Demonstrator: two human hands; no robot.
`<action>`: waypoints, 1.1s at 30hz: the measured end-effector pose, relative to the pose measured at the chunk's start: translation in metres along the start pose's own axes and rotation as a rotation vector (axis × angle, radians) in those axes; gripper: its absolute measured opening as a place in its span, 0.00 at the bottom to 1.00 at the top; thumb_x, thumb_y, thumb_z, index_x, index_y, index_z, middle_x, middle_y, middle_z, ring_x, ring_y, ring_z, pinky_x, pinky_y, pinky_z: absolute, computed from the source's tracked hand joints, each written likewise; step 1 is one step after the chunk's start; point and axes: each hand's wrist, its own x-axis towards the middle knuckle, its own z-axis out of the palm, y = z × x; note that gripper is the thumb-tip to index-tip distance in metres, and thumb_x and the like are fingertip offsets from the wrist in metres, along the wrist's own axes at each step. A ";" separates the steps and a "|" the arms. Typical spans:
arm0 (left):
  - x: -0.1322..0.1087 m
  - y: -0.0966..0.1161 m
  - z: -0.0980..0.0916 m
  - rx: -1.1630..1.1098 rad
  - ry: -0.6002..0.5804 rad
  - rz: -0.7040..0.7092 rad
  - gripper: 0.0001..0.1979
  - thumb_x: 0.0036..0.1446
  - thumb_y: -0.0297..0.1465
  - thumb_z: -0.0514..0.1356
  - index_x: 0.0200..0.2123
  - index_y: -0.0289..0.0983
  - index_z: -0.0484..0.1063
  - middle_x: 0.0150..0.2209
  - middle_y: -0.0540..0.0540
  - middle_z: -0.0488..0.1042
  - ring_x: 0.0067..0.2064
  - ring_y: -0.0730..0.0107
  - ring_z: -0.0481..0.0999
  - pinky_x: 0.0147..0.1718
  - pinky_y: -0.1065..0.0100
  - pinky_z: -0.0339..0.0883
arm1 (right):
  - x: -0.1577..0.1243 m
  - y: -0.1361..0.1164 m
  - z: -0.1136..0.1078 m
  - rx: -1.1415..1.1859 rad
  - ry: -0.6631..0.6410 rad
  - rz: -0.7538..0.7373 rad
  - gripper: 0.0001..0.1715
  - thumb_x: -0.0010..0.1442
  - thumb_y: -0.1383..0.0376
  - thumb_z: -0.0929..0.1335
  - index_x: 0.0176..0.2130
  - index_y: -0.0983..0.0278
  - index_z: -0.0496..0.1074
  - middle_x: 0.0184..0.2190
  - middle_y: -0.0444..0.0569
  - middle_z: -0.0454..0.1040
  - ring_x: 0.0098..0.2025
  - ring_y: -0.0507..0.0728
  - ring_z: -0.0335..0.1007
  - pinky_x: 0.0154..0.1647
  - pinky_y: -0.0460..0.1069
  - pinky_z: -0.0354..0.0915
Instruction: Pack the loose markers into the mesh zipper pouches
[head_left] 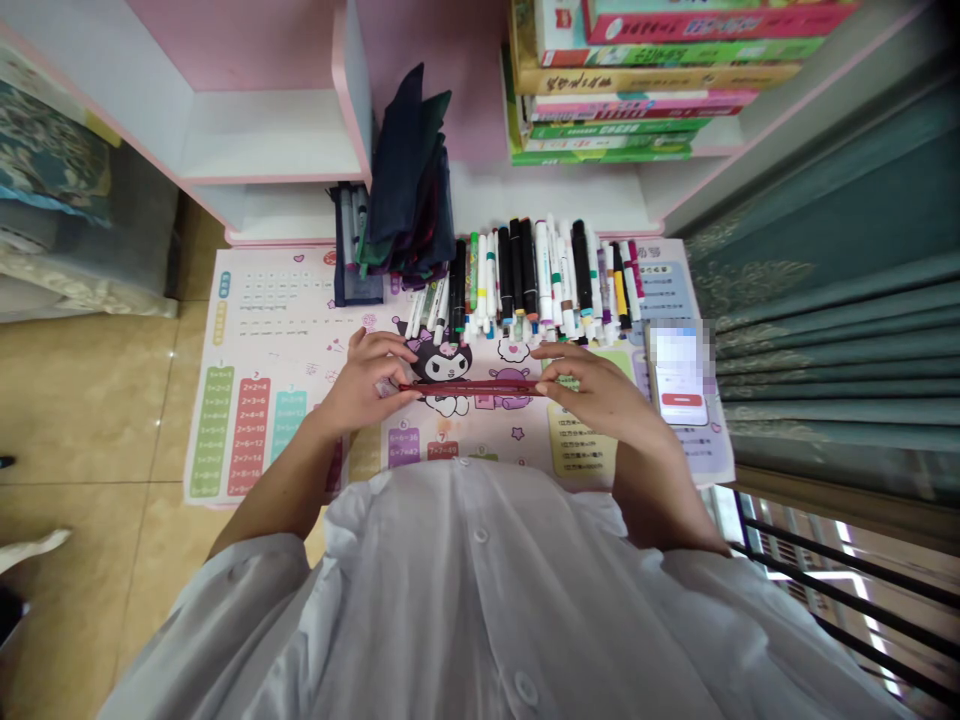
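Observation:
A dark red zip pouch (472, 388) is stretched level between my hands, seen almost edge-on as a thin strip above the desk mat. My left hand (371, 382) pinches its left end between thumb and fingers. At the other end my right hand (589, 392) grips the pouch the same way. Just beyond the hands lies a wide row of markers and pens (525, 275), side by side, with white, black, green and yellow barrels. Behind their left end a pile of dark blue, green and maroon pouches (412, 180) leans against the shelf. One dark blue pouch (360, 290) has several pens in it.
The printed mat (262, 290) covers the desk. A phone (679, 375) with a lit screen lies at the right. Stacked books (622, 100) fill the right shelf of the pink and white bookcase (262, 140). A teal curtain (817, 260) hangs along the right side.

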 end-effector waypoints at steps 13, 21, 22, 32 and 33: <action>0.001 0.000 -0.002 -0.004 0.015 -0.001 0.14 0.55 0.38 0.68 0.25 0.39 0.68 0.43 0.48 0.78 0.55 0.58 0.72 0.62 0.45 0.50 | -0.004 0.009 -0.006 -0.025 0.050 -0.011 0.12 0.58 0.55 0.66 0.28 0.58 0.72 0.55 0.47 0.75 0.59 0.63 0.69 0.60 0.62 0.63; 0.002 0.003 -0.003 0.007 -0.008 -0.052 0.16 0.55 0.41 0.66 0.23 0.40 0.68 0.43 0.47 0.79 0.55 0.58 0.71 0.62 0.46 0.50 | -0.006 0.013 -0.009 -0.027 0.039 0.016 0.14 0.59 0.53 0.66 0.27 0.58 0.72 0.56 0.45 0.74 0.61 0.64 0.68 0.61 0.63 0.62; 0.002 0.003 -0.003 0.009 -0.009 -0.053 0.16 0.55 0.41 0.66 0.23 0.40 0.68 0.43 0.47 0.79 0.55 0.58 0.71 0.62 0.46 0.50 | -0.006 0.013 -0.009 -0.027 0.040 0.013 0.14 0.58 0.53 0.66 0.27 0.58 0.72 0.55 0.45 0.74 0.61 0.64 0.68 0.61 0.63 0.62; 0.002 0.002 -0.004 0.004 -0.006 -0.055 0.15 0.55 0.39 0.66 0.24 0.40 0.68 0.43 0.48 0.78 0.55 0.58 0.71 0.62 0.46 0.51 | -0.008 0.014 -0.013 -0.019 0.067 0.035 0.13 0.58 0.55 0.66 0.27 0.58 0.71 0.55 0.47 0.74 0.60 0.63 0.69 0.61 0.61 0.62; 0.001 0.001 -0.004 0.006 -0.005 -0.057 0.15 0.55 0.40 0.66 0.24 0.40 0.68 0.43 0.48 0.78 0.55 0.58 0.71 0.62 0.46 0.51 | -0.008 0.014 -0.014 -0.017 0.068 0.034 0.13 0.58 0.55 0.66 0.27 0.58 0.71 0.55 0.47 0.74 0.60 0.63 0.68 0.62 0.61 0.62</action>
